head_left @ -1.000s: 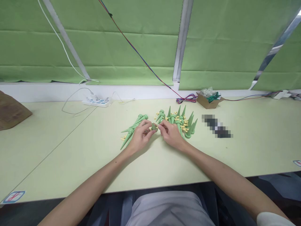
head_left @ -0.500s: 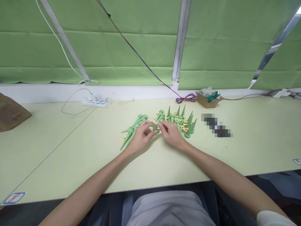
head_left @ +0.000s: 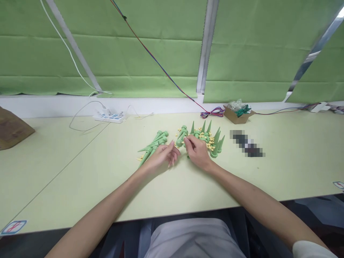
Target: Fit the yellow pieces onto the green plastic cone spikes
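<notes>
My left hand (head_left: pixel 162 156) rests on the pale green table (head_left: pixel 80 168) with its fingers loosely apart and nothing in them. It lies just right of a small bundle of green cone-shaped plastic spikes (head_left: pixel 152 145). My right hand (head_left: pixel 198 153) is pinched on one green spike (head_left: pixel 180 138) at the near edge of a larger heap of green spikes (head_left: pixel 212 139) mixed with several small yellow pieces (head_left: pixel 211 143). The two hands are a finger's width apart.
A white power strip (head_left: pixel 110 116) with white cables lies at the back left. A small cardboard box (head_left: pixel 237 114) with green parts and a coil of red-blue wire (head_left: pixel 213 113) sit at the back right. A brown bag (head_left: pixel 12 130) is at far left.
My left hand has let go of the green spike that both hands held and has dropped back with its fingers spread. My right hand has moved slightly toward the heap with the spike.
</notes>
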Tool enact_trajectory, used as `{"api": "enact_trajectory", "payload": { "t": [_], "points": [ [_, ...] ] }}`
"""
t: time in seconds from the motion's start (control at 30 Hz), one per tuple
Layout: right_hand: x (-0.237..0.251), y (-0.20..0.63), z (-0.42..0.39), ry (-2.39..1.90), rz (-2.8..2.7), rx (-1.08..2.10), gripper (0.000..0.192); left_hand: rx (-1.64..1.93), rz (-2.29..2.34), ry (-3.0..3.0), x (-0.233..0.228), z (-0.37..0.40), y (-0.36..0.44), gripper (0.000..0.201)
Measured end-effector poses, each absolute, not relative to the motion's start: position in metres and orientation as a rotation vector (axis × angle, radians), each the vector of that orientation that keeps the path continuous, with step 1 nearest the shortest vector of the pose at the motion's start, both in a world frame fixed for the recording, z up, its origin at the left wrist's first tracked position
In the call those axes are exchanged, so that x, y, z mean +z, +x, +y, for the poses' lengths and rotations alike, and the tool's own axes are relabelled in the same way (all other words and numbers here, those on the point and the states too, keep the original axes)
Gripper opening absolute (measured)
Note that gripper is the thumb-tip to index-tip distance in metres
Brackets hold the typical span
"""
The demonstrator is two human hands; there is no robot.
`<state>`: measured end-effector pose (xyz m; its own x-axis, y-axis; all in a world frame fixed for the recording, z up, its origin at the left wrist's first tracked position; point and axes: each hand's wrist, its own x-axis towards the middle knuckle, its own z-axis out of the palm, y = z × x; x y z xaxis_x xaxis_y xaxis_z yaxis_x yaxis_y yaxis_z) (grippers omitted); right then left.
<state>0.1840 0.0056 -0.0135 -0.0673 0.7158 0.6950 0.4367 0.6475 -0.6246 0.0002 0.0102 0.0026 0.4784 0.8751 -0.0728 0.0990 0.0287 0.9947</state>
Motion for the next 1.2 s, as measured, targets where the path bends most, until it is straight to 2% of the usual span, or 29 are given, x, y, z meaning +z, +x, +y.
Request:
{"api": "enact_trajectory", "payload": {
  "t": [0.43, 1.03, 1.2],
  "points": [
    [-0.017, 0.183, 0.004, -0.868, -1.761, 0.344, 0.027, 0.712, 0.859, 1.307, 0.000, 0.006, 0.003, 0.065],
    [-0.016, 0.185, 0.004, -0.853, -1.800, 0.394, 0.025, 0.895, 0.997, 1.767, 0.008, 0.001, -0.003, 0.035],
    [-0.016, 0.185, 0.005, -0.860, -1.808, 0.397, 0.026, 0.952, 1.000, 1.800, 0.005, 0.002, -0.002, 0.037]
  ]
}}
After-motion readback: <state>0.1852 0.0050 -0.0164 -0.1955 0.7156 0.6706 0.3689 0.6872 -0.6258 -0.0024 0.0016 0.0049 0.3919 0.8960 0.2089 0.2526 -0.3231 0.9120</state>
